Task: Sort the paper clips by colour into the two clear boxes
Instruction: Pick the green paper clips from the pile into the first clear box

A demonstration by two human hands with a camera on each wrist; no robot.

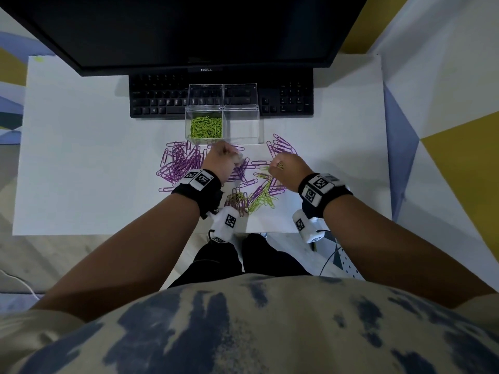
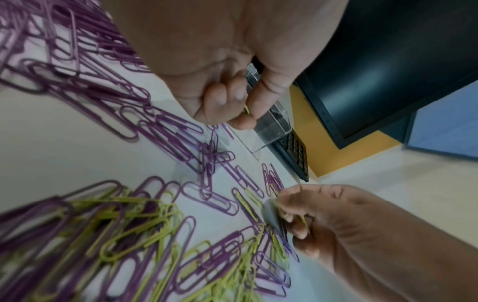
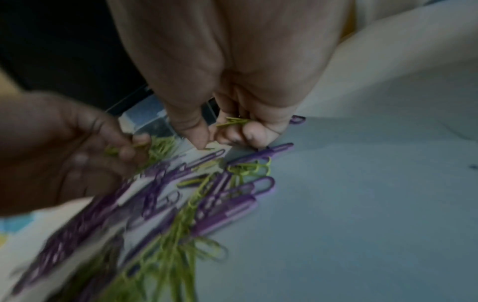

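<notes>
Two clear boxes stand side by side in front of the keyboard: the left box (image 1: 204, 116) holds green paper clips (image 1: 206, 127), the right box (image 1: 243, 125) looks empty. Purple clips (image 1: 179, 163) lie spread on the white desk, and a mixed green and purple heap (image 1: 253, 197) sits nearer me. My left hand (image 1: 226, 155) hovers just before the left box, pinching a green clip (image 2: 247, 109) between thumb and fingers. My right hand (image 1: 278, 166) is over the middle of the spread, its curled fingers holding several green clips (image 3: 232, 122).
A black keyboard (image 1: 162, 99) and a dark monitor (image 1: 189, 31) stand right behind the boxes. More purple clips (image 1: 280, 145) lie to the right of the boxes. The desk's front edge (image 1: 108, 233) is close to the mixed heap.
</notes>
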